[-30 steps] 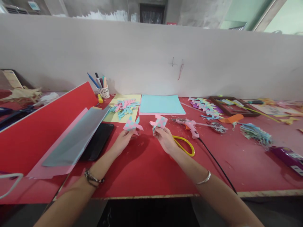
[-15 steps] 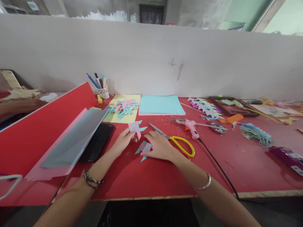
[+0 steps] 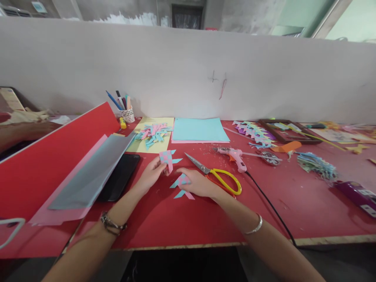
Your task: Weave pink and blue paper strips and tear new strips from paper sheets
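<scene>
My left hand (image 3: 152, 172) pinches a small woven paper fish (image 3: 166, 157) in pink and light blue checks, with pointed strip ends. A second, similar woven paper fish (image 3: 183, 179) is just to its right and nearer to me. My right hand (image 3: 199, 183) grips that one at its right side, the index finger reaching out above it; part of the piece is hidden by the hand. Right of my hands, scissors (image 3: 225, 179) with yellow handles lie on the red table, their blades pointing away to the left.
Cut paper strips (image 3: 155, 133) lie on a yellow sheet, beside stacked blue sheets (image 3: 199, 130). To the right are a pink glue gun (image 3: 238, 159) with a black cord, and a purple power strip (image 3: 357, 196). A black phone (image 3: 122, 178) and a red board (image 3: 58, 156) are left.
The right-hand paper fish has turned and shifted slightly right, so its pink strip now shows below. My right fingers have moved on it. My left hand stays nearly still.
</scene>
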The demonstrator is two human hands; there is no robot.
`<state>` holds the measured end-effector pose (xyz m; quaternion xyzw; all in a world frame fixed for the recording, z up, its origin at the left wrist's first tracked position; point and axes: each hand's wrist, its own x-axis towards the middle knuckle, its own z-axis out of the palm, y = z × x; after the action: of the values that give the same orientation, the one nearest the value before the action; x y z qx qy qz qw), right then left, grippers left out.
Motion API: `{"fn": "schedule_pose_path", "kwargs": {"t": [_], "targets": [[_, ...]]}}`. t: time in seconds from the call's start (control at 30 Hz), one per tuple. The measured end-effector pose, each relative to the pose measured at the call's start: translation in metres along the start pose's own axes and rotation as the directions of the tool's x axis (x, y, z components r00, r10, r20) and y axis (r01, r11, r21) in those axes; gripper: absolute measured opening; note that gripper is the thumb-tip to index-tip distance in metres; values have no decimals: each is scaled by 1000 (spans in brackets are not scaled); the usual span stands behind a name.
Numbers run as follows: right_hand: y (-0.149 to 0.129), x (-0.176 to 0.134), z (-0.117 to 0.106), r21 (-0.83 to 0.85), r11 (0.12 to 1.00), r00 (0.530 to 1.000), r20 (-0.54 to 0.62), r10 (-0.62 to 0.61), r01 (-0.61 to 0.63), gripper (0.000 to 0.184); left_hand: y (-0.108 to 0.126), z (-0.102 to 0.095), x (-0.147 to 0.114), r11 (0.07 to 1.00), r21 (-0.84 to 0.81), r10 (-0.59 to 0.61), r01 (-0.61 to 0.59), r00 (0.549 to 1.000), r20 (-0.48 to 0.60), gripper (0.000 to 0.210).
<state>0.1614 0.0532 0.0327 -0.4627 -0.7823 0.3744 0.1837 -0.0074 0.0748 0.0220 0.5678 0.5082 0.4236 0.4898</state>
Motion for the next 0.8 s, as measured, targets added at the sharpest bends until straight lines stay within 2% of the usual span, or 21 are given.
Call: {"fn": "schedule_pose_path", "kwargs": {"t": [0.03, 0.1, 0.17, 0.2, 0.23, 0.27, 0.3, 0.37, 0.47, 0.53, 0.63, 0.8], "targets": [[2, 1, -1, 44, 999, 999, -54, 0, 3, 36, 0, 0, 0, 1000, 12, 3, -2, 1000, -2, 14], [5, 4, -3, 124, 992, 966, -257, 32, 0, 34, 0, 0, 0, 999, 39, 8, -8, 1000, -3, 16], [9, 8, -4, 201, 979, 867, -482, 125, -30, 38, -1, 1, 0, 998, 69, 14, -13, 1000, -7, 17], [10, 10, -3, 233, 972, 814, -556, 166, -39, 39, -1, 2, 0, 994, 100, 31, -31, 1000, 0, 18], [11, 11, -1, 254, 966, 779, -598, 186, -35, 39, -1, 3, -1, 989, 138, 54, -56, 998, 15, 19], [11, 12, 2, 263, 965, 765, -619, 182, -16, 38, -1, 5, -2, 981, 174, 77, -83, 996, 37, 21], [11, 12, 5, 265, 964, 769, -620, 156, 18, 37, -2, 7, -3, 970, 213, 105, -118, 992, 70, 23], [9, 12, 11, 269, 957, 810, -582, 75, 105, 37, -2, 10, -6, 941, 276, 160, -195, 976, 147, 27], [4, 8, 19, 260, 945, 891, -450, -62, 198, 43, -2, 13, -9, 907, 324, 208, -268, 956, 207, 34], [1, 6, 20, 227, 946, 920, -367, -138, 232, 43, -2, 13, -8, 901, 330, 220, -283, 951, 215, 36], [-1, 4, 18, 190, 948, 923, -339, -181, 255, 39, -2, 13, -6, 898, 328, 231, -294, 948, 218, 33], [1, 7, 15, 214, 946, 915, -375, -152, 245, 33, -4, 12, -3, 900, 322, 211, -294, 940, 270, 32]]}}
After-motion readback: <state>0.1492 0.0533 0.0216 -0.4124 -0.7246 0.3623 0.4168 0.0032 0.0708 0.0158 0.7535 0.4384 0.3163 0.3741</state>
